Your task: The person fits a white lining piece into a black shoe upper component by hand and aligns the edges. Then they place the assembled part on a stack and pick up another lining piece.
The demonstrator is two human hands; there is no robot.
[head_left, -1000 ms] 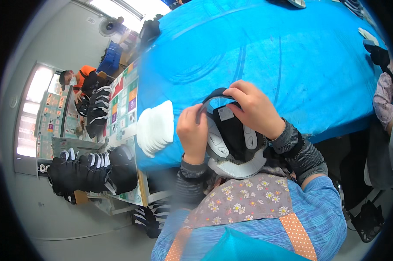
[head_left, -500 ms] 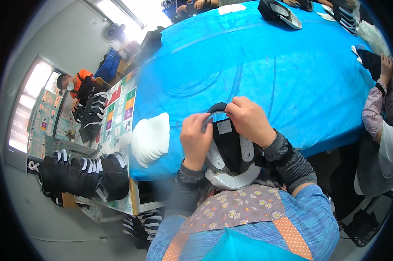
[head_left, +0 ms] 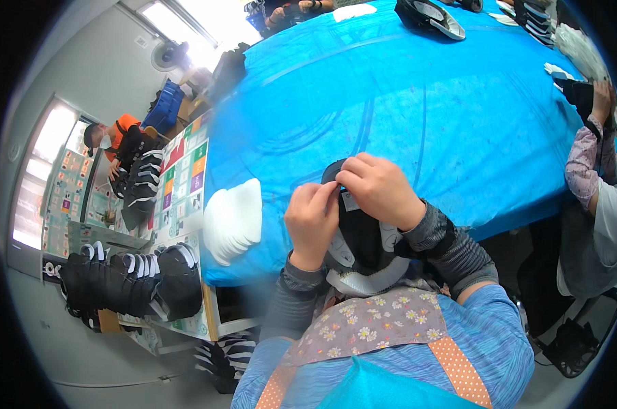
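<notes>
A black cap (head_left: 358, 238) lies inside up close to my body, with a small white label and pale panels showing. Along its near side runs a curved white liner (head_left: 370, 278). My left hand (head_left: 312, 219) pinches the cap's far rim between thumb and fingers. Right beside it, my right hand (head_left: 380, 189) pinches the same rim, and the two sets of fingertips nearly meet. Whatever small part sits between the fingertips is hidden. Left of the cap lies a fanned stack of white curved pads (head_left: 233, 221).
A blue sheet (head_left: 308, 123) covers the table. Another black cap (head_left: 431, 19) lies at its far side. Rows of black caps (head_left: 127, 283) stand on a side table at left. A co-worker in orange (head_left: 121, 140) handles caps there; another person's arm (head_left: 584, 153) is at right.
My hands have come closer together on the far rim, the right one shifting left. The small white label is now mostly covered. The view has shifted slightly.
</notes>
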